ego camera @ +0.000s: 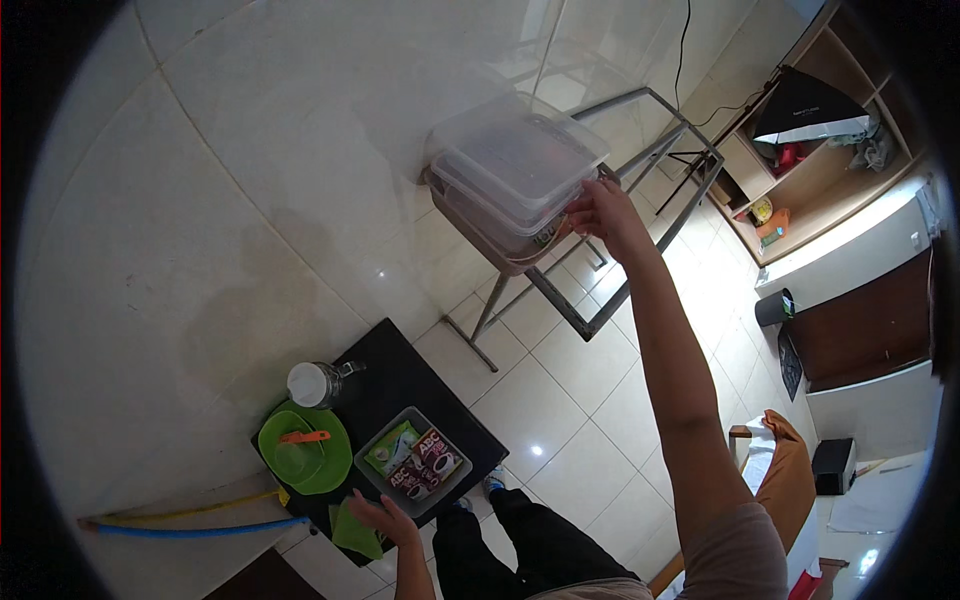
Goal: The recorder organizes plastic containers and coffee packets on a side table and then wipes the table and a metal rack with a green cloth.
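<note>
My right hand (600, 214) is stretched out to the side of a stack of clear plastic food containers (517, 165), which sit in a brownish basket (472, 232) on a grey metal frame; its fingertips meet the stack's edge, and whether they grip it is unclear. My left hand (384, 517) is low by the black table, palm up with fingers apart, beside a green cloth (354, 532). Close to it, a clear plastic container (463, 480) holds coffee sachet packs (426, 465) and a green packet (393, 448). Green bowls (337, 457) with an orange-handled tool (304, 436) stand beyond.
A glass jug with a white lid (309, 385) stands on the black table (442, 390) against the tiled wall. The metal frame (589, 326) juts out over the floor. Blue and yellow hoses (202, 531) lie left. Shelves, a softbox light (810, 109) and a bin (774, 307) are at right.
</note>
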Available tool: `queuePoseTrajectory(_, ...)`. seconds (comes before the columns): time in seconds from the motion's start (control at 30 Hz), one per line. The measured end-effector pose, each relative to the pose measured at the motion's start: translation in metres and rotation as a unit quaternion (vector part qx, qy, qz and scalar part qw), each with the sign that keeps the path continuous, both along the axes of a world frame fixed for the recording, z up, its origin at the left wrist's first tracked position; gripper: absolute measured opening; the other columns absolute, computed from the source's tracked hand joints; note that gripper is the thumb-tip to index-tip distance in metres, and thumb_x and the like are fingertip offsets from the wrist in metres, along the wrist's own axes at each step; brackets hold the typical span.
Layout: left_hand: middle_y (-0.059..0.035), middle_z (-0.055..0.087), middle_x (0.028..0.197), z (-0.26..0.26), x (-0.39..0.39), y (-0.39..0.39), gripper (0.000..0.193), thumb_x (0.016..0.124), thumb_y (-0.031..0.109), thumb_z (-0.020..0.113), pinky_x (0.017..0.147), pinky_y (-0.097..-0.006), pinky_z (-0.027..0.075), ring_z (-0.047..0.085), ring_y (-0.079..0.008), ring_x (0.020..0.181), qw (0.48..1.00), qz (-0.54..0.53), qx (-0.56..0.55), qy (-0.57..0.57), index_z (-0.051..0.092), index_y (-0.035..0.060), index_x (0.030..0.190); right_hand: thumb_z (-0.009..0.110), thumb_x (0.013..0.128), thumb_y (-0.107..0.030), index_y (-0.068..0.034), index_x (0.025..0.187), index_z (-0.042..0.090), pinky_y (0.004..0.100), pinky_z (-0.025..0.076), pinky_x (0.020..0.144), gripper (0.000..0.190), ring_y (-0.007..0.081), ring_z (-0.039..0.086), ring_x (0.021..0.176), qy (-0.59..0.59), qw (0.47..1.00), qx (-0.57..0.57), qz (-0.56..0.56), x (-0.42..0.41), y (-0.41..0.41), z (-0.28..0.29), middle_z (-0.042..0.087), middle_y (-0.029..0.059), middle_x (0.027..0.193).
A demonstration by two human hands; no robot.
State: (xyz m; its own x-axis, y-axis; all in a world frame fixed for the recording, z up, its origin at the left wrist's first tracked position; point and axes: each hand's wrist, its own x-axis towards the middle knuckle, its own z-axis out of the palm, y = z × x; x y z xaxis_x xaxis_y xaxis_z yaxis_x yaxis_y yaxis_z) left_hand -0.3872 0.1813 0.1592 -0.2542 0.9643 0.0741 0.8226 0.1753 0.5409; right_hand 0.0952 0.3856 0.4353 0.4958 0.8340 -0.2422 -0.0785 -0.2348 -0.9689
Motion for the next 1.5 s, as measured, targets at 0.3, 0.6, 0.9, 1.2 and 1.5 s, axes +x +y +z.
queuePoseTrajectory(0.3, -0.0235, 0.026, 0.131, 0.034, 0.034, 0.019, 0.046, 0.093, 0.034, 0.034, 0.099, -0.0484, 0.019, 0.025, -0.0364, 0.122, 0.997, -0.033, 0.038, -0.051, 0.038, -0.0011, 0.124, 0.049, 0.084, -0.022, 0.004, 0.105, 0.045, 0.0244, 0.051, 0.054, 0.033, 0.0166, 0.059, 0.057, -0.072, 0.996, 0.038, -0.028, 0.008, 0.012, -0.001, 0.057, 0.0104, 0.07)
queuePoseTrajectory(0.6, -0.0209, 0.036, 0.124, 0.077, 0.067, 0.044, 0.045, 0.093, 0.033, 0.035, 0.098, -0.0427, 0.024, 0.033, -0.0331, 0.116, 0.975, -0.08, 0.108, -0.179, 0.041, -0.0013, 0.121, 0.048, 0.086, -0.012, -0.001, 0.12, 0.044, 0.0227, 0.047, 0.061, 0.036, 0.013, 0.057, 0.074, -0.099, 0.979, 0.166, -0.06, -0.017, -0.058, 0.049, 0.057, 0.0072, 0.097)
queuePoseTrajectory(0.9, -0.0118, 0.039, 0.129, 0.118, 0.074, 0.015, 0.052, 0.091, 0.035, 0.041, 0.099, -0.0342, 0.03, 0.038, -0.0216, 0.119, 0.773, -0.091, -0.073, -0.624, 0.032, 0.0022, 0.13, 0.063, 0.076, -0.008, -0.003, 0.123, 0.039, 0.0265, 0.046, 0.077, 0.053, 0.012, 0.052, 0.095, 0.037, 0.964, 0.012, 0.265, -0.113, -0.131, -0.019, 0.052, 0.0043, 0.106)
queuePoseTrajectory(1.2, -0.0092, 0.039, 0.131, 0.079, 0.029, -0.024, 0.056, 0.089, 0.045, 0.039, 0.101, -0.042, 0.027, 0.036, -0.0265, 0.12, 0.599, 0.122, -0.083, -0.787, 0.032, 0.0084, 0.131, 0.053, 0.078, 0.0, -0.006, 0.118, 0.035, 0.0274, 0.044, 0.079, 0.044, 0.0136, 0.053, 0.093, -0.029, 0.969, -0.028, 0.245, -0.235, -0.182, -0.136, 0.054, 0.0078, 0.099)
queuePoseTrajectory(1.5, -0.0079, 0.041, 0.127, 0.053, -0.01, -0.04, 0.051, 0.09, 0.042, 0.041, 0.098, -0.04, 0.032, 0.039, -0.0252, 0.116, 0.611, 0.198, -0.089, -0.761, 0.034, 0.0089, 0.128, 0.052, 0.08, -0.006, -0.003, 0.116, 0.032, 0.0314, 0.045, 0.078, 0.042, 0.0228, 0.057, 0.093, -0.05, 0.96, -0.063, 0.267, -0.305, -0.208, -0.16, 0.053, 0.0131, 0.1)
